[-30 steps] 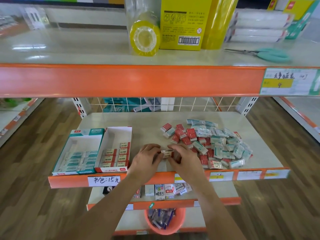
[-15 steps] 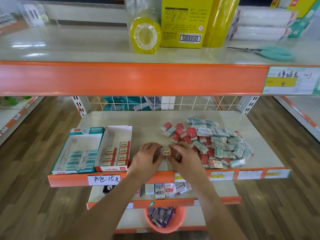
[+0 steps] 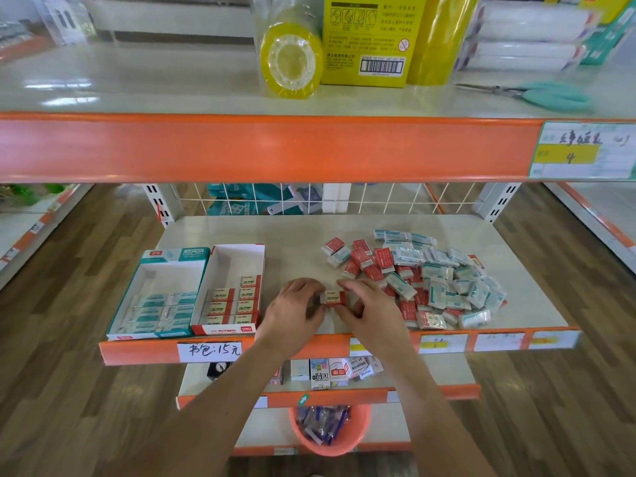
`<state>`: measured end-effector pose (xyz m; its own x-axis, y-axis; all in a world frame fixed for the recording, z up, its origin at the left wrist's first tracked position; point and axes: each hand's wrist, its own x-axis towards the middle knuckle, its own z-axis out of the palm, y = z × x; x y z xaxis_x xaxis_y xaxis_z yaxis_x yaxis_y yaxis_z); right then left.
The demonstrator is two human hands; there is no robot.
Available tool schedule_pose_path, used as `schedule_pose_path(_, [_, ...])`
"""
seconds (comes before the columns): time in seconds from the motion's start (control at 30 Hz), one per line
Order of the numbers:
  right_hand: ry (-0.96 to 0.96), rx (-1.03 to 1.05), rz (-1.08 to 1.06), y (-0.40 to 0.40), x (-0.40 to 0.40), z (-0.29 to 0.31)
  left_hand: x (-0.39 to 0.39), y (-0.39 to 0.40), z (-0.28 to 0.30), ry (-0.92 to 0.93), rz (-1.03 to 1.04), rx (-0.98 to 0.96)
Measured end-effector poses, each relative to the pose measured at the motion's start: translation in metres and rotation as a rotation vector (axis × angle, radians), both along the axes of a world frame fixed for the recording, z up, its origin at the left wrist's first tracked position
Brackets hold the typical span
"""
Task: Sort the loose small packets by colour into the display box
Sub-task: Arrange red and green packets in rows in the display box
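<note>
Hands first: left hand (image 3: 298,306) and right hand (image 3: 370,309) sit near the shelf's front edge, both pinching one red packet (image 3: 333,298) between their fingertips, label up. I'd square it so the print runs the same way as the rows already packed, then slide it left into the red display box (image 3: 237,259), whose back half is bare. Teal ones belong in the teal display box (image 3: 173,258) at the front left corner. The mixed pile (image 3: 418,278) waits toward the right edge.
</note>
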<state>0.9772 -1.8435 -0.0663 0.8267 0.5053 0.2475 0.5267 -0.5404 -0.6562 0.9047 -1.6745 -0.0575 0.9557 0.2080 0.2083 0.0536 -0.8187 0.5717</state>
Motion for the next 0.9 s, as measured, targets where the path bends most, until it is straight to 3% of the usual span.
schedule_pose_path(0.27, [0.022, -0.025, 0.024, 0.000, -0.001, 0.006, 0.000, -0.002, 0.002, 0.008, 0.006, 0.022])
schedule_pose_path(0.9, [0.035, 0.033, 0.032, 0.025, -0.001, 0.033, -0.012, 0.029, 0.035, -0.121, 0.034, 0.328])
